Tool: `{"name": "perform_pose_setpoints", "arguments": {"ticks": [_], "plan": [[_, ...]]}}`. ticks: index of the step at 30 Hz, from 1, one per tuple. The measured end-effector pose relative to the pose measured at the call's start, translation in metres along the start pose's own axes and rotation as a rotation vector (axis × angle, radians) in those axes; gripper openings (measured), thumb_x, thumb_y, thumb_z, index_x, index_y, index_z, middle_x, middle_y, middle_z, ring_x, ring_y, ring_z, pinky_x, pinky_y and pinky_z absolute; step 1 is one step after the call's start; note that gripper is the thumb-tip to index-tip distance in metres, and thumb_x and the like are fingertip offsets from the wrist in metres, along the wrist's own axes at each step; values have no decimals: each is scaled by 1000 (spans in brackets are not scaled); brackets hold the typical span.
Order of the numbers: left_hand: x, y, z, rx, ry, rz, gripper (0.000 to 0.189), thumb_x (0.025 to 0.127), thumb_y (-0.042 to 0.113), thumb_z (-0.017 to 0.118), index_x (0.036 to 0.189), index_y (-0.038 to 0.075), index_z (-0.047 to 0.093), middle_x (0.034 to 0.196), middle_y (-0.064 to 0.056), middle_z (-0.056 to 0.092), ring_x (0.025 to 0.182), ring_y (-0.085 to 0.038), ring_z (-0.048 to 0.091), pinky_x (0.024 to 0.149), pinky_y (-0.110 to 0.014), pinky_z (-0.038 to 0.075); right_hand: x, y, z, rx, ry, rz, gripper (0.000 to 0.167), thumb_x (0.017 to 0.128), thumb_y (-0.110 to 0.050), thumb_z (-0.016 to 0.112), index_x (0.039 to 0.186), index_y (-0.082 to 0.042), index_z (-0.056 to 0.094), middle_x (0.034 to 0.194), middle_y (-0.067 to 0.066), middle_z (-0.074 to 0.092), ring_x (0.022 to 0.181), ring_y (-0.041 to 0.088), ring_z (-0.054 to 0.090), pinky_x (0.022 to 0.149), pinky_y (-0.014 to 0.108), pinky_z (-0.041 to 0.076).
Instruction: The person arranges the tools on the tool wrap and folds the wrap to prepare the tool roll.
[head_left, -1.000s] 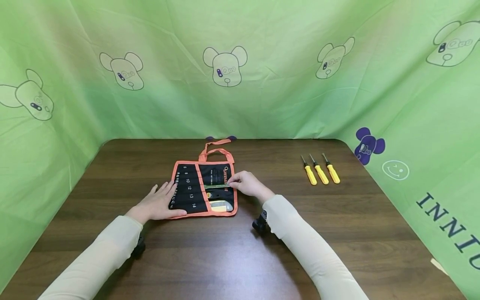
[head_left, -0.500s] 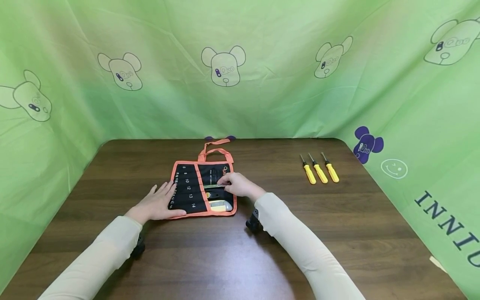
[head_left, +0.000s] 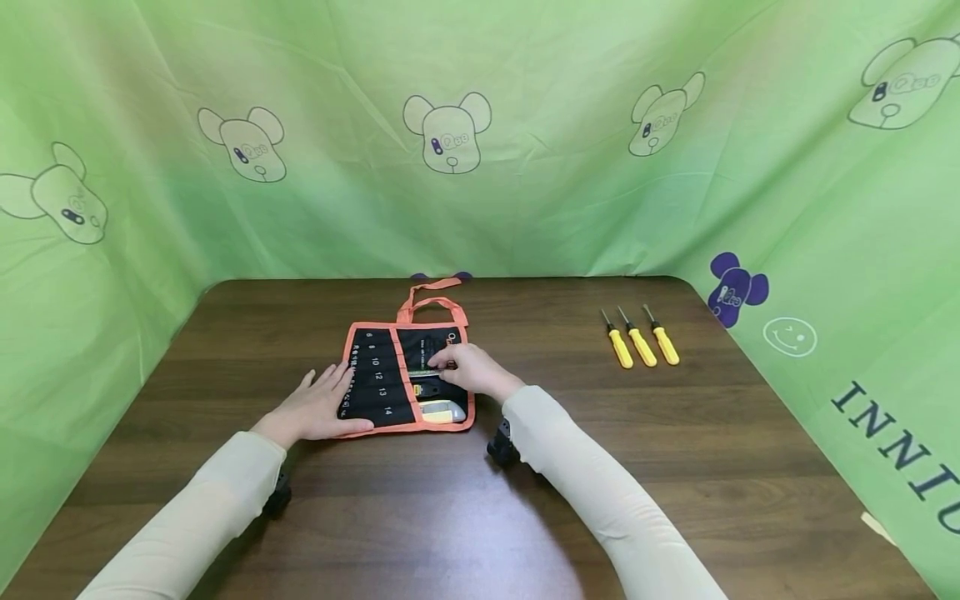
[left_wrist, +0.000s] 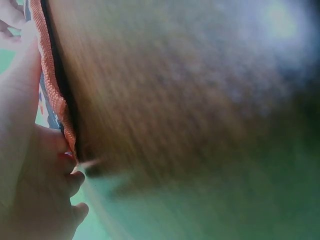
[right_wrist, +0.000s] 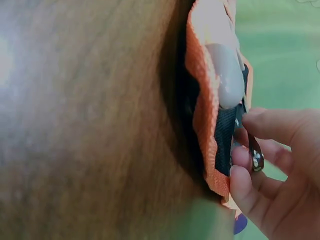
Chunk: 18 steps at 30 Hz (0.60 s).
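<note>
An open black tool pouch (head_left: 367, 383) with orange edging and printed size numbers lies in the head view. Flat on its left side rests my left hand (head_left: 322, 407), fingers spread, thumb along the near edge. My right hand (head_left: 476, 369) is over the right half, pinching a thin shiny metal tool (right_wrist: 256, 155) with a rounded end; its far part runs into a pocket and is hidden. A utility knife (head_left: 442, 412) with a yellow and grey body sits in the nearest pocket. Between knife and metal tool lies a black item with a yellow label (head_left: 417, 390).
Three yellow-handled screwdrivers (head_left: 639, 343) lie side by side at the right of the wooden table (head_left: 420, 517). The pouch's orange straps (head_left: 435, 304) stretch towards the back edge. A green printed curtain (head_left: 525, 217) surrounds the table's back and sides.
My right hand has moved left over the pouch, and the metal tool has gone deeper into its pocket, with less of it showing. The left hand has stayed in place.
</note>
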<state>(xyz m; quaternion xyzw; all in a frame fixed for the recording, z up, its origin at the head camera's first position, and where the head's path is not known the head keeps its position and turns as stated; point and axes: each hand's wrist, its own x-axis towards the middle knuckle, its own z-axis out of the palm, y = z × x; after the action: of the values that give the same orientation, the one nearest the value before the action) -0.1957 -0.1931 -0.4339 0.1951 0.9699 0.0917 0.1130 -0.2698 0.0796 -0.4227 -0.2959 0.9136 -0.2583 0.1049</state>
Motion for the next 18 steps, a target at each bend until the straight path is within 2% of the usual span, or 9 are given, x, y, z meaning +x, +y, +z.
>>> {"name": "perform_pose_setpoints", "arguments": {"ticks": [6,13,18], "plan": [[0,1,0,-7,2,-4,107,77,74,45,142,-7,21,148,-25,13,134,-40,15,104,-57,8,0,5,-1,9,22,52,27,84,-11,68,111,-7,66,93,5,61,86,17,55,78,33,47],[0,2,-1,-7,-3,-12,107,77,74,45,142,-7,21,149,-24,12,134,-40,14,104,-57,7,0,7,-2,19,-8,104,10,82,-2,65,90,-6,67,81,3,59,77,17,52,70,29,45],[-1,2,-2,-5,1,-10,106,77,73,46,142,-8,21,148,-25,13,134,-40,15,104,-57,7,-1,5,-3,-13,0,85,10,83,-1,64,89,-9,69,85,1,63,78,14,54,73,28,46]]}}
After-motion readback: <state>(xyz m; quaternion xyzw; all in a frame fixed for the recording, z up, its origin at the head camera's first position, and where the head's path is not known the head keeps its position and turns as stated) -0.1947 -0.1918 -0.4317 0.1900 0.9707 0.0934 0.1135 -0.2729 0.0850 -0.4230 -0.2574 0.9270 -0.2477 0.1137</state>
